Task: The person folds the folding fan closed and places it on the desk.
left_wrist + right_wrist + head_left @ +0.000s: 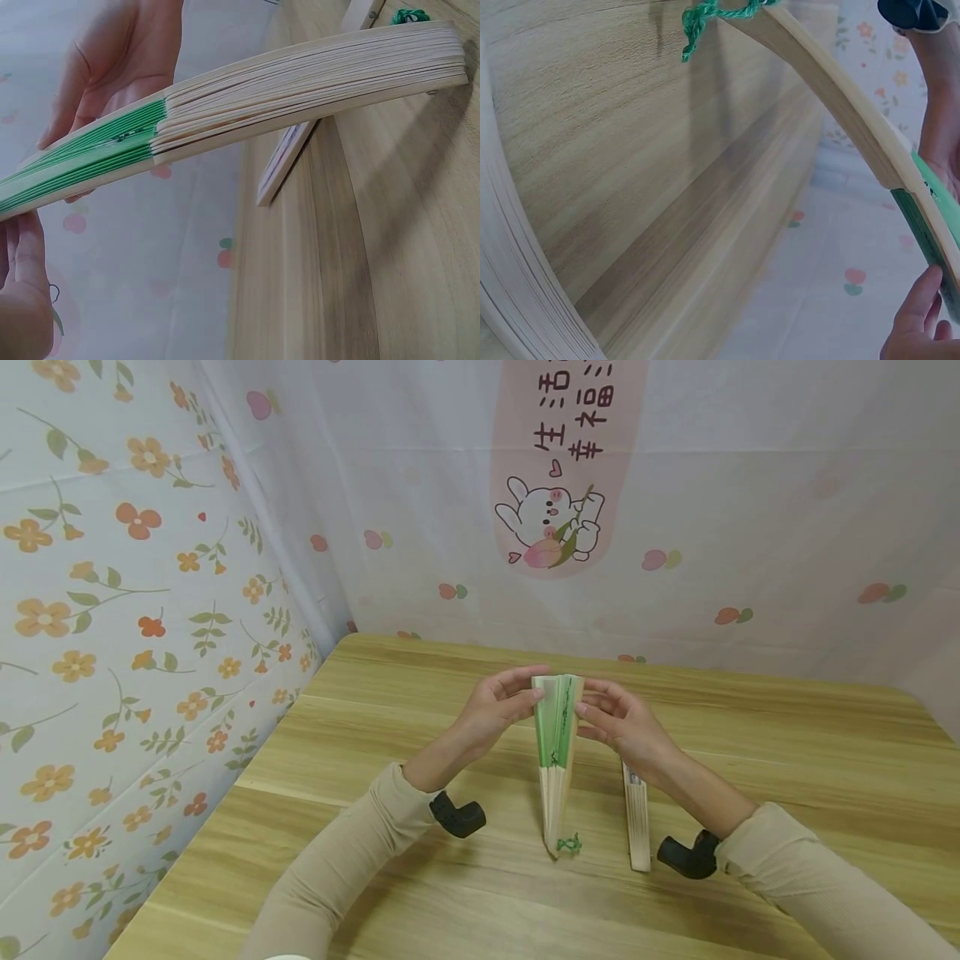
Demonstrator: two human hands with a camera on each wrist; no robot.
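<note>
A green folding fan [555, 735] with pale wooden ribs stands upright in the head view, spread only slightly, its narrow pivot end low over the table. A green cord [570, 842] hangs by that end. My left hand [491, 710] pinches the fan's upper left edge, thumb in front. On the opposite edge, my right hand [626, 727] grips it between thumb and fingers. The left wrist view shows the pleats [82, 154] lying close together. Below my right forearm lies a second, folded fan [637, 827], its far end hidden by that hand.
The wooden table [360, 693] reaches back to a hanging printed cloth [420, 485]. On the left a flowered cloth [112, 652] borders it. Black devices sit at my left wrist [457, 817] and right wrist [688, 855].
</note>
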